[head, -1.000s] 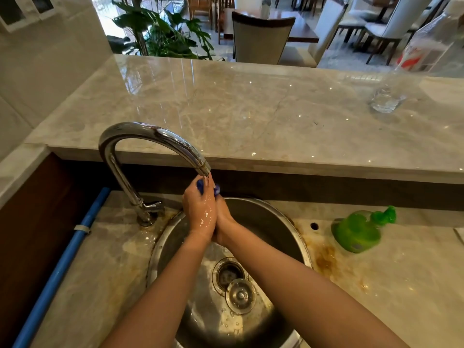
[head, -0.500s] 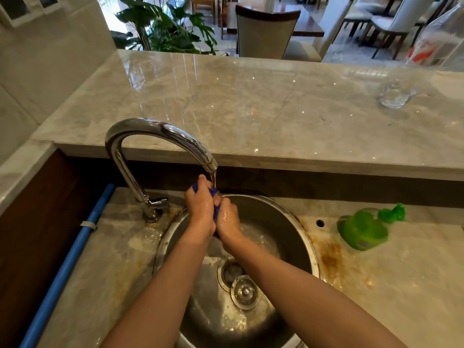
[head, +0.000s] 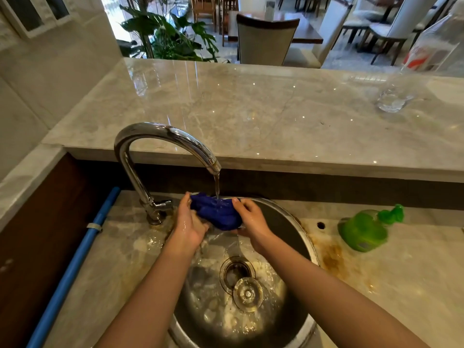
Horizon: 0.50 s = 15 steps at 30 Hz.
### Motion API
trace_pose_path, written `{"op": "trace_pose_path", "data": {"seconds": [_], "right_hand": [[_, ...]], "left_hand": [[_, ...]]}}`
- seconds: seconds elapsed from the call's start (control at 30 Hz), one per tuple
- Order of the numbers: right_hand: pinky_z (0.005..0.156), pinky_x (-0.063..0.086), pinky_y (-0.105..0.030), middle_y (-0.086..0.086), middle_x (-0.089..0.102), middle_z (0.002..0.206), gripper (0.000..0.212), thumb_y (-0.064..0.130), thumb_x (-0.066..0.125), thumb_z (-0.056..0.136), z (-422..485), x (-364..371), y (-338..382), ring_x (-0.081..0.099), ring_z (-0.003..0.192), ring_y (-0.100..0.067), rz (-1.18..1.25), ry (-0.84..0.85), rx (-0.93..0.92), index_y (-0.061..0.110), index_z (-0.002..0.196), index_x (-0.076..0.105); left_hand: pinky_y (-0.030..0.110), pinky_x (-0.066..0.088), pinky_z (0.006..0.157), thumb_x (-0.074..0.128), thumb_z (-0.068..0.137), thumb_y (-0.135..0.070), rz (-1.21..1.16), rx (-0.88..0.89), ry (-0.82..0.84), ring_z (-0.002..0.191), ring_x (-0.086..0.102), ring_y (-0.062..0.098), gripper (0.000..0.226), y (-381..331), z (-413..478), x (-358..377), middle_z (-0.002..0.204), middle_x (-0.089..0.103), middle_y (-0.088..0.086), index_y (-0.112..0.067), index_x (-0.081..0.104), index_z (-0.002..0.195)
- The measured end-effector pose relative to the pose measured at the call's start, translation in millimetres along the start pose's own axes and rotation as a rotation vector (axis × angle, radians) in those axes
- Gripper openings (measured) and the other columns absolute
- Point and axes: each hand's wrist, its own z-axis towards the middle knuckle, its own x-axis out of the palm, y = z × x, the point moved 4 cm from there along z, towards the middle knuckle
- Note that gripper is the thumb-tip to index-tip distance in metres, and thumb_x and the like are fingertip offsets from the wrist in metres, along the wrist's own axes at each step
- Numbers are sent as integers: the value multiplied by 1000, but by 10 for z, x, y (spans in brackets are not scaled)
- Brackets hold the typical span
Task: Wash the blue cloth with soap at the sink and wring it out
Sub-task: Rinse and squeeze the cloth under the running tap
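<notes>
A wet, bunched blue cloth is stretched between my two hands over the back of the round steel sink. My left hand grips its left end and my right hand grips its right end. A thin stream of water falls from the chrome tap onto the top of the cloth. A green soap pump bottle stands on the counter to the right of the sink, away from both hands.
The sink holds foamy water, an open drain and a loose strainer plug. A blue pipe runs along the left. The raised marble ledge behind carries a clear glass.
My hands were pressed together around the cloth just under the spout; they have dropped and spread apart, pulling the cloth out between them. Water now runs visibly onto it.
</notes>
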Motion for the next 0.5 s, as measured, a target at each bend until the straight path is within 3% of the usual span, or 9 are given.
{"op": "trace_pose_path", "data": {"seconds": [0.1,0.17,0.23,0.33,0.4,0.5], "right_hand": [[77,58,-43,-6,68,103,15,32,57,94,18,-157,31,68,93,-23,194,-30,38,18,95,60],[90,53,-45,-9,68,103,19,34,53,96,36,-189,104,66,97,-25,326,-16,87,17,97,60],[97,48,-45,-7,66,94,20,35,51,97,31,-185,205,62,92,-23,368,10,97,17,93,60],[76,44,-31,0,60,77,22,33,53,96,20,-115,333,56,76,-15,223,105,1,18,82,59],[67,42,-25,1,58,74,19,27,53,96,-21,-43,396,54,70,-12,148,175,-62,17,81,59],[70,45,-25,-1,61,81,10,21,55,95,-59,11,465,57,73,-12,76,236,-129,17,87,59]], "left_hand": [[44,41,100,46,97,-23,188,30,-20,116,53,28,25,-17,-8,-147,127,54,11,-18,50,121],[38,47,87,47,96,-14,362,25,-19,101,59,24,15,37,18,-263,122,56,10,-20,51,110],[30,46,71,48,96,-13,634,15,-2,88,57,17,18,110,-12,-325,123,57,9,-20,52,112],[26,42,75,50,95,-20,1166,93,147,101,53,15,29,225,-66,-276,125,58,3,-19,52,124],[24,41,77,44,98,-27,1146,83,289,104,53,12,24,280,-143,-187,116,60,-5,-23,55,119],[38,42,93,35,99,-26,857,56,388,101,57,20,28,291,-175,-123,112,64,7,-18,60,110]]}}
